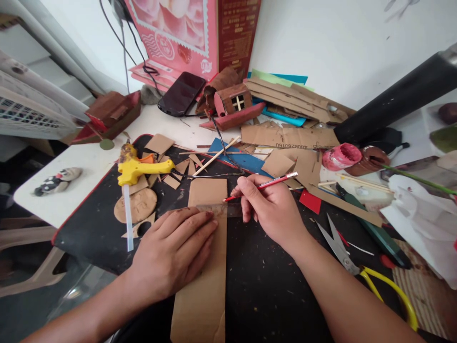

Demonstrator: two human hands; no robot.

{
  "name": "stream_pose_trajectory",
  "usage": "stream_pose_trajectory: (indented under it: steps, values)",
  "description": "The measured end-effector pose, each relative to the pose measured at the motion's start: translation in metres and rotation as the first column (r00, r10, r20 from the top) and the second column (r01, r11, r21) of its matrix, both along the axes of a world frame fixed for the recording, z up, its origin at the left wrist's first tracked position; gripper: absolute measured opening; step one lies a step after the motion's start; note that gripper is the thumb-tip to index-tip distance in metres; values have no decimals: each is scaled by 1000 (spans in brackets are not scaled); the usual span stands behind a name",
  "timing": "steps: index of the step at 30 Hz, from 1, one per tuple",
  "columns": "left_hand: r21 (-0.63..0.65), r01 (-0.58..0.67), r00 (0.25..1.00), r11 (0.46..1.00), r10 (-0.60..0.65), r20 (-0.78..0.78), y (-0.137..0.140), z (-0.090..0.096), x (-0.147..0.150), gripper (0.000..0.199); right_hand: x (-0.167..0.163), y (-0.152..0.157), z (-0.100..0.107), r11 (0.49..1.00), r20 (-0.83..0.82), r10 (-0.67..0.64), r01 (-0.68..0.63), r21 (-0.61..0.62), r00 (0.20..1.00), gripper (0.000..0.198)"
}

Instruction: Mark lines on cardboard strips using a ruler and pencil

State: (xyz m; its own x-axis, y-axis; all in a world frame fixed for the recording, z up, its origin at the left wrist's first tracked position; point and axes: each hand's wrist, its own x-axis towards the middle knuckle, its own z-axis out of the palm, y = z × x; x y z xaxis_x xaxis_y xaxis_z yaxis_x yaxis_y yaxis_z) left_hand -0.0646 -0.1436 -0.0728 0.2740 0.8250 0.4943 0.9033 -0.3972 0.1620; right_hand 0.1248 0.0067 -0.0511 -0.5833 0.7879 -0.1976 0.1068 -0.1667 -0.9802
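My left hand [174, 247] lies flat, fingers stretched out, over a long brown cardboard strip [205, 305] on the black mat. Beneath its fingertips a see-through ruler [233, 210] crosses the strip near its far end; part of it is hidden by the hand. A red pencil [276, 181] is gripped in my right hand [273, 209]. Its tip points left, just above the strip's right edge by the ruler; whether it touches the cardboard I cannot tell.
To the left, a yellow glue gun [137, 166] rests beside a round clay disc [135, 206]. Scissors [344, 257] with yellow handles and a green cutter [378, 233] lie at right. Behind are cardboard scraps [278, 162], red model boats [232, 116], a phone [182, 94] and paint jars [342, 156].
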Motion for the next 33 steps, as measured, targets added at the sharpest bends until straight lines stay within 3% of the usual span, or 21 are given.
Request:
stream_pose_trajectory:
  steps: [13, 23, 33]
  values:
    - [-21, -70, 998, 997, 70, -2, 2, -2, 1, 32, -1, 0, -1, 994, -46, -98, 100, 36, 994, 50]
    - [-37, -128, 992, 991, 127, -24, 6, -2, 4, 35, 4, -3, 0, 948, -41, -147, 152, 279, 988, 44]
    - [-56, -198, 980, 979, 196, -39, 6, -1, 5, 39, 3, -3, 1, 922, -62, -165, 176, 344, 984, 40]
